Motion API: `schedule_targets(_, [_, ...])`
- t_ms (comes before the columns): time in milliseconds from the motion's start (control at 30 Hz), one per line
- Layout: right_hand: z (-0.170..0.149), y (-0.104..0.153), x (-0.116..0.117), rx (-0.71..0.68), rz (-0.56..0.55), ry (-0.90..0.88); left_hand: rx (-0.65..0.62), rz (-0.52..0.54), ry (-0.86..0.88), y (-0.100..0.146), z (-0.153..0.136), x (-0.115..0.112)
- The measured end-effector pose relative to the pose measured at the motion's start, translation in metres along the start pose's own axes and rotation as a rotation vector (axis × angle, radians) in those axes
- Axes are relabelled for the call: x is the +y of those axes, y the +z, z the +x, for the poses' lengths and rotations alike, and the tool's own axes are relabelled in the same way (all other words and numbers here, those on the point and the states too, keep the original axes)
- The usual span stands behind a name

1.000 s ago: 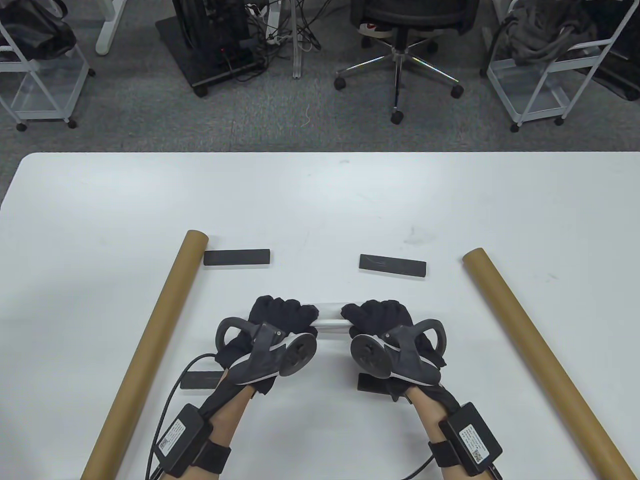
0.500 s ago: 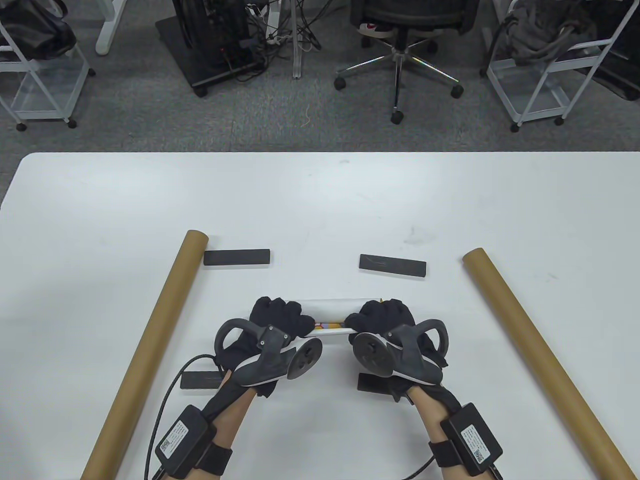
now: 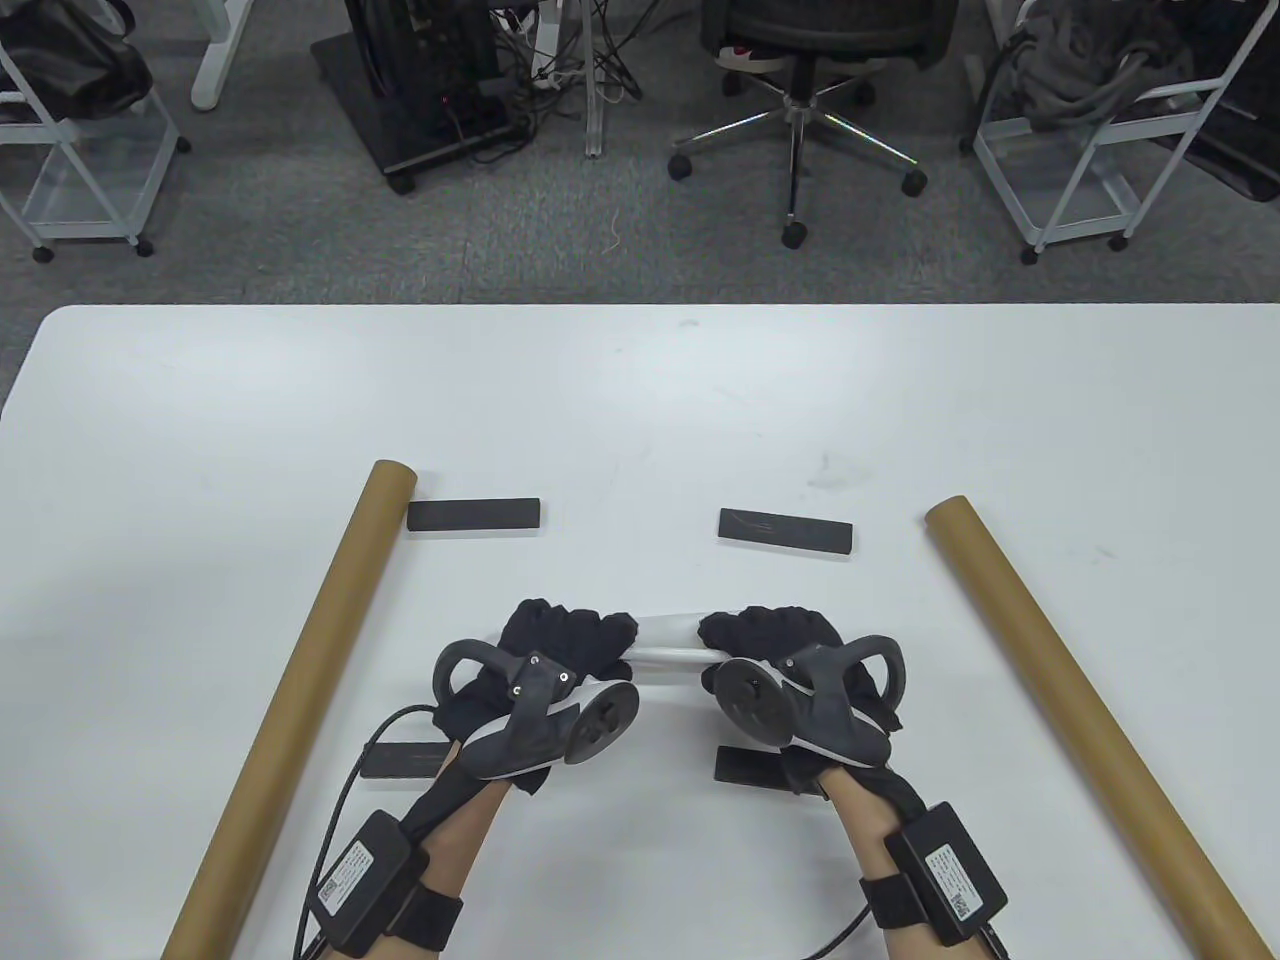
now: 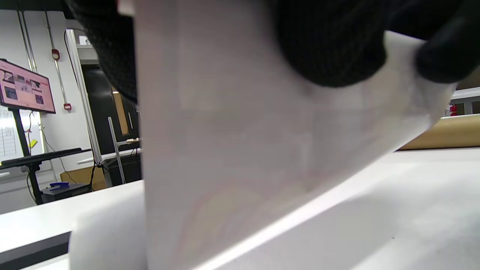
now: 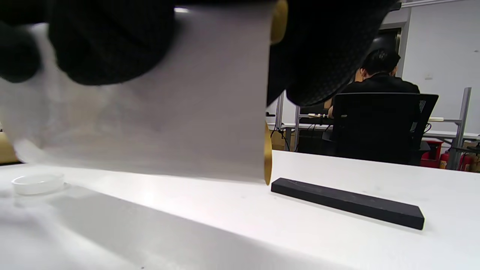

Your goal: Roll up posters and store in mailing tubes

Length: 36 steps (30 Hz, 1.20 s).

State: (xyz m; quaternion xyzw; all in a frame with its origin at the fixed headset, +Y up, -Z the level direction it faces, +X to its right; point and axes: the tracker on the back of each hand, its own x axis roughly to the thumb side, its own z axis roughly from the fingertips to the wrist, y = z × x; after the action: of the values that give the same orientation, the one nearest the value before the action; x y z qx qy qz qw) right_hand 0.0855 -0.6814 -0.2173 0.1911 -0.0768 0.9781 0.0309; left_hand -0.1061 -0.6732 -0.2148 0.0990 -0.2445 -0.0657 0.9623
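A rolled white poster (image 3: 668, 640) lies crosswise at the near middle of the table. My left hand (image 3: 565, 640) grips its left end and my right hand (image 3: 765, 635) grips its right end. Only the short stretch between the hands shows in the table view. In the left wrist view the roll (image 4: 232, 142) fills the frame under my fingers (image 4: 330, 45). In the right wrist view the roll (image 5: 168, 112) shows a yellow printed edge, held just above the table. Two brown mailing tubes lie on the table, one at the left (image 3: 300, 690) and one at the right (image 3: 1080, 710).
Four black bar weights lie on the table: two beyond the hands (image 3: 474, 515) (image 3: 786, 531) and two near my wrists (image 3: 400, 760) (image 3: 745, 767). A small clear cap (image 5: 37, 183) sits on the table in the right wrist view. Beyond the table are a chair (image 3: 800, 60) and carts.
Both hands have turned the roll towards me and closed tighter on it. The colourful printed edge seen half a second ago is hidden again.
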Motion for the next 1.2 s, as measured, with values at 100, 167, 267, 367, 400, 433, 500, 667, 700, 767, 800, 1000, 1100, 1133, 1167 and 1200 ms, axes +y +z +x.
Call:
schedule_targets(100, [0.003,-0.001,0.002,-0.022,0.075,-0.022,0.016,-0.044,-0.021,-0.001,0.000,-0.003])
schedule_targets(167, [0.007,-0.001,0.005,0.006,0.148,-0.045,0.007,-0.049,-0.037,-0.002,0.000,-0.006])
schedule_targets(267, [0.014,-0.001,0.006,-0.036,0.094,0.053,-0.014,-0.064,-0.113,-0.001,0.000,-0.008])
schedule_targets(367, [0.013,0.000,0.004,-0.035,0.068,0.021,-0.002,-0.063,-0.088,0.000,-0.004,-0.010])
schedule_targets(400, [0.012,0.001,0.004,-0.035,0.068,0.007,0.002,-0.062,-0.084,-0.001,-0.005,-0.010])
schedule_targets(433, [0.010,0.001,0.005,-0.032,0.060,-0.016,0.009,-0.057,-0.074,0.000,-0.006,-0.009])
schedule_targets(500, [0.008,0.001,0.005,-0.019,0.060,-0.034,0.014,-0.054,-0.065,-0.001,-0.006,-0.009])
schedule_targets(667, [0.006,0.002,0.004,-0.011,0.058,-0.023,0.007,-0.060,-0.113,-0.001,0.000,-0.007])
schedule_targets(700, [0.006,0.003,0.004,-0.011,0.059,-0.026,0.010,-0.062,-0.109,-0.001,0.000,-0.007])
schedule_targets(767, [0.004,0.003,0.004,-0.012,0.027,-0.034,0.030,-0.076,-0.069,-0.001,-0.001,-0.007])
schedule_targets(800, [0.003,0.004,0.003,-0.008,0.016,-0.036,0.032,-0.081,-0.057,-0.001,-0.002,-0.007])
schedule_targets(1000, [-0.002,0.006,0.003,0.022,-0.053,-0.019,0.028,0.031,0.064,0.004,-0.007,-0.003])
schedule_targets(1100, [-0.005,0.006,0.002,0.031,-0.052,-0.020,0.011,0.054,0.029,0.004,-0.004,-0.001])
schedule_targets(1133, [-0.006,0.006,0.002,0.034,-0.054,-0.024,0.010,0.052,0.021,0.004,-0.004,-0.001])
schedule_targets(1167, [-0.006,0.005,0.002,0.032,-0.049,-0.032,0.012,0.047,0.028,0.004,-0.003,-0.001])
schedule_targets(1200, [-0.006,0.005,0.003,0.028,-0.043,-0.031,0.015,0.039,0.035,0.004,-0.004,-0.001])
